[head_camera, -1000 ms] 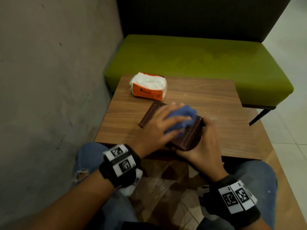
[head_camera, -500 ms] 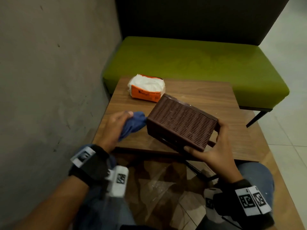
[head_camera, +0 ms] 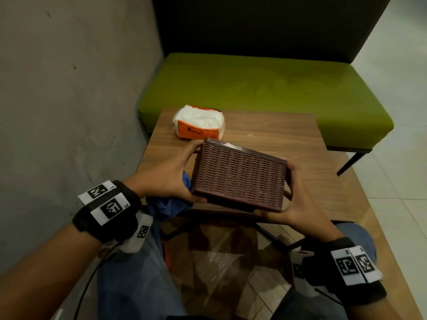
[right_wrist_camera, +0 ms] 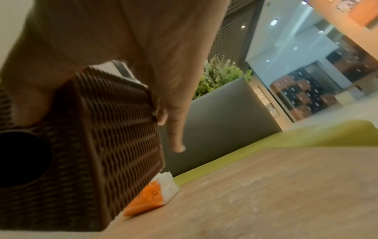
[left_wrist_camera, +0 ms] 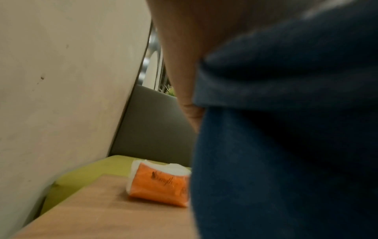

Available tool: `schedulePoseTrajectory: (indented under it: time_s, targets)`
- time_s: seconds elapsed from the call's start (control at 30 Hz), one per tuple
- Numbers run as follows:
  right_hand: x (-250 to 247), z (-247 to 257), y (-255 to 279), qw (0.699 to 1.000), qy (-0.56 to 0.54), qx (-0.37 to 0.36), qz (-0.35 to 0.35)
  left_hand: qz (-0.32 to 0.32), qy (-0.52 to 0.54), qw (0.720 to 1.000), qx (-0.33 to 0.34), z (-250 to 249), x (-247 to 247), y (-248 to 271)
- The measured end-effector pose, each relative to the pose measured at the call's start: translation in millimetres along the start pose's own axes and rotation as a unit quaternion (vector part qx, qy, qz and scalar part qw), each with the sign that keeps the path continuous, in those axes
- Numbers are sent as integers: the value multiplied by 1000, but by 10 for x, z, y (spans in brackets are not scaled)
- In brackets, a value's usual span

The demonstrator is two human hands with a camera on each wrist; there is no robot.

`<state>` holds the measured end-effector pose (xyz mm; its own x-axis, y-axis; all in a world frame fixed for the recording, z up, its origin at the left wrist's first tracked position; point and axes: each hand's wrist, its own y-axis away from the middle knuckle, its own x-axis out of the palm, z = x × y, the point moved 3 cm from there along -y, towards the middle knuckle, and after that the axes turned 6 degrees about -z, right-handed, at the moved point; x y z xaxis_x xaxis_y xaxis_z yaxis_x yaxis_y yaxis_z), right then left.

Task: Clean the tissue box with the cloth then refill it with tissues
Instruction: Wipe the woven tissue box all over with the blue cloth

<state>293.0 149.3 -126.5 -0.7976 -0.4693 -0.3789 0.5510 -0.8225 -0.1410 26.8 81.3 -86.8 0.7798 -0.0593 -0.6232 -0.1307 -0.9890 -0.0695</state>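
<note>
I am looking down into a corner where a grey concrete wall (head_camera: 69,100) meets a dark padded backrest, with a green bench (head_camera: 265,93) running along it and a wooden table (head_camera: 277,135) pushed up to the bench. My knees in blue jeans sit below the table's near edge. Above that near edge I have the tissue box (head_camera: 239,176), brown with a woven pattern, lifted clear of the wood and tipped so one broad woven face looks up at the head camera; the right wrist view shows a round dark opening in another face of it. My left hand (head_camera: 171,176) grips the box's left end, thumb on the near corner and fingers curled over the far corner. My right hand (head_camera: 293,199) clamps the right end, thumb on the near edge, fingers wrapped behind. The blue cloth (head_camera: 166,204) is bunched under my left palm, pressed between hand and box and hanging down; it fills most of the left wrist view. The tissue pack (head_camera: 198,124), white with an orange wrapper, lies at the table's far left, just beyond the box.
</note>
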Motion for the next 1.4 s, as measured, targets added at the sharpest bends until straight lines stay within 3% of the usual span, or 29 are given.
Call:
schedulePoseTrajectory:
  time_s: [0.07,0.17,0.2,0.27,0.33,0.4,0.43,0.47,0.53,0.57,0.63,0.7,0.77,0.8,0.9,0.97,1.1,1.17,1.23,1.3,1.37,1.4]
  targets:
    - [26,51,-20,993,106,-39,-36,-24,-108,994,-10,-123,-66,-17]
    - [285,293,-65,968,220,-112,-51,-21,-380,925,18,-414,-65,-76]
    - [395,383,-70,967,224,-114,-51,-21,-426,903,43,-509,-15,-95]
    - [509,470,-97,966,214,-118,-84,-24,-443,893,77,-611,63,-127]
    - [469,470,-118,966,188,-133,-119,-27,-352,933,67,-597,11,-135]
    - [371,404,-89,970,162,-125,-132,-91,-102,990,27,-595,-139,-126]
    - [341,373,-68,973,149,-114,-131,-175,31,984,14,-566,-237,-123]
    - [333,352,-42,976,143,-104,-130,-270,135,953,10,-537,-307,-125]
    - [393,326,-40,979,125,-93,-128,-406,224,886,4,-581,-309,-145]
    - [451,333,-60,982,108,-93,-122,-423,224,878,7,-657,-222,-167]
    - [521,277,-122,988,70,-83,-109,-400,164,901,33,-831,107,-175]
    - [528,93,-135,994,59,-36,-83,-334,4,936,114,-945,541,-95]
    - [504,-91,-107,997,49,32,-57,-255,-185,923,220,-910,834,9]
    - [489,-116,-93,996,50,34,-64,-237,-220,915,241,-853,863,12]
    - [510,103,-111,983,137,-64,-106,-255,-155,931,209,-768,664,-136]
    - [490,246,-103,977,131,-101,-137,-291,-122,938,139,-756,495,-263]
    - [438,289,-47,971,157,-112,-140,-416,-22,909,-12,-430,243,-332]
    - [466,263,-38,969,173,-105,-141,-445,-16,895,-35,-401,407,-204]
    - [512,210,-50,972,172,-90,-130,-406,-74,911,21,-571,690,-104]
    - [575,144,-41,977,163,-71,-115,-320,-124,929,139,-701,918,-15]
    - [585,126,-55,979,152,-68,-114,-273,-145,923,230,-622,877,32]
    - [585,107,-51,980,139,-73,-119,-275,-140,922,235,-532,820,63]
